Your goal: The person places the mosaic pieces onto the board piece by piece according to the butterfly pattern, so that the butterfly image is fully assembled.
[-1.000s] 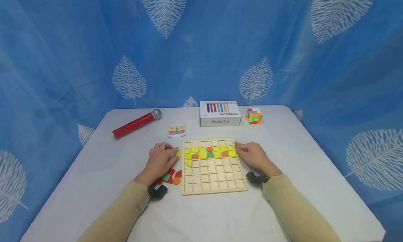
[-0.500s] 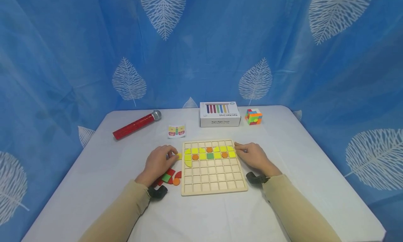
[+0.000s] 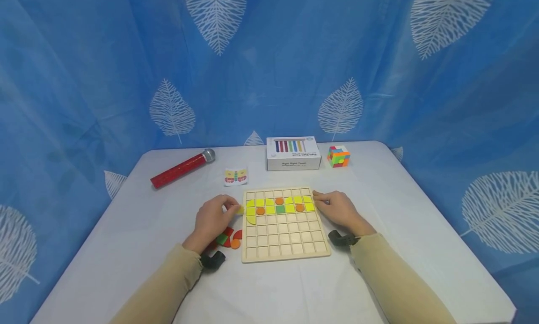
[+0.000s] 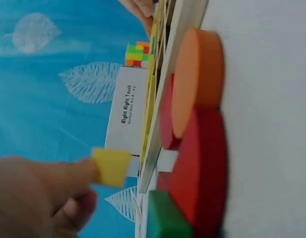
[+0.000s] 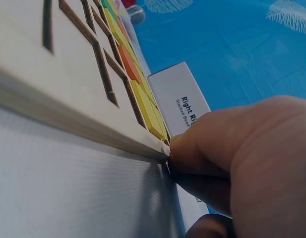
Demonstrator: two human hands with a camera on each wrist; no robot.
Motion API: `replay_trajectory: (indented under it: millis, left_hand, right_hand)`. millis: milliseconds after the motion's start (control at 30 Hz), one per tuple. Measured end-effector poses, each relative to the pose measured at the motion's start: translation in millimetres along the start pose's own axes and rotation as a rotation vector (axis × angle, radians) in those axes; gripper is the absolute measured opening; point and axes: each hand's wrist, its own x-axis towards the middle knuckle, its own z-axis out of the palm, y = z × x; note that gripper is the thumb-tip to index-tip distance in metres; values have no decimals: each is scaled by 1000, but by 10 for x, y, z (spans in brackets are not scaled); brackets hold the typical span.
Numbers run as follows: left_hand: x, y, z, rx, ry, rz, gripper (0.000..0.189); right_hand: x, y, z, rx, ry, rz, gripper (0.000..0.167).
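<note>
My left hand (image 3: pixel 213 219) pinches a yellow tile (image 4: pixel 113 167) between thumb and fingers, held just off the left edge of the wooden grid board (image 3: pixel 285 242). On the board, yellow tiles (image 3: pixel 271 209), orange discs (image 3: pixel 299 207) and one green square (image 3: pixel 280 209) fill parts of the second and third rows. A yellow quarter-round tile (image 3: pixel 251 219) lies in the row below, at the left. Thumb and fingers of my right hand (image 3: pixel 340 212) grip the board's right edge near the far corner.
Loose pieces lie left of the board: a green tile (image 4: pixel 167 218), red pieces (image 4: pixel 205 173) and an orange disc (image 3: pixel 235 244). Behind stand a pattern card (image 3: pixel 236 176), a red microphone (image 3: pixel 181 169), a white box (image 3: pixel 293 162) and a puzzle cube (image 3: pixel 338 157).
Left fingers have closed on the yellow tile beside the board and drawn it up slightly. The right hand stays on the board's edge.
</note>
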Motion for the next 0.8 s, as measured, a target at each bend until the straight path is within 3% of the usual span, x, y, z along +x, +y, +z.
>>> replay_trajectory:
  millis: [167, 267, 367, 567, 800]
  left_hand:
    - [-56, 118, 54, -295, -150, -169, 15]
    - [-59, 208, 99, -348, -186, -194, 15]
    - [-26, 280, 161, -295, -176, -141, 17]
    - [2, 317, 243, -60, -156, -51, 17]
    - [2, 348, 273, 36, -164, 4, 21]
  right_hand:
    - [9, 9, 15, 3, -9, -6, 40]
    - [13, 15, 15, -3, -7, -9, 40]
    - [13, 22, 13, -6, 4, -4, 39]
    - [19, 13, 16, -7, -11, -17, 40]
    - [10, 21, 3, -13, 5, -11, 39]
